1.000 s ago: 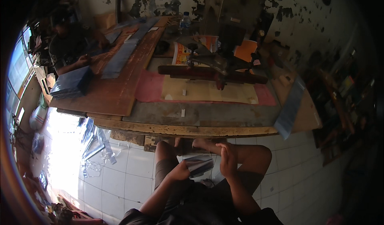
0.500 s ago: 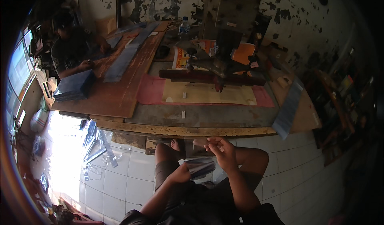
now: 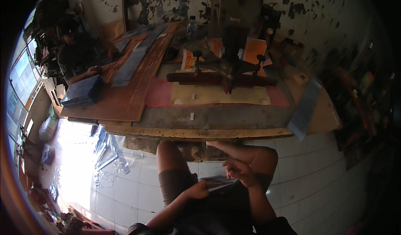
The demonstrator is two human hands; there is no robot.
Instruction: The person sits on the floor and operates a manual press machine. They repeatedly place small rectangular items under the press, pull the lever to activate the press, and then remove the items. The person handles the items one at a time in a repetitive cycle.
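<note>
Paint-flaked wall (image 3: 167, 3) behind a wood-edged desk (image 3: 234, 118), windows (image 3: 23, 74) at left, glaring light (image 3: 77, 164) across white floor tiles (image 3: 300, 170).

Sheet (image 3: 218, 185) before the table (image 3: 209, 133), stack (image 3: 82, 92) on table's left, strip (image 3: 306, 109) on its right

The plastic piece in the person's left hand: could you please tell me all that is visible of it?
The plastic piece looks thin, glossy and greyish, like film, with pale reflections. The left hand grips its left end; the rest extends rightward between the thighs. The right hand is near its right end; whether they touch cannot be told.
</note>
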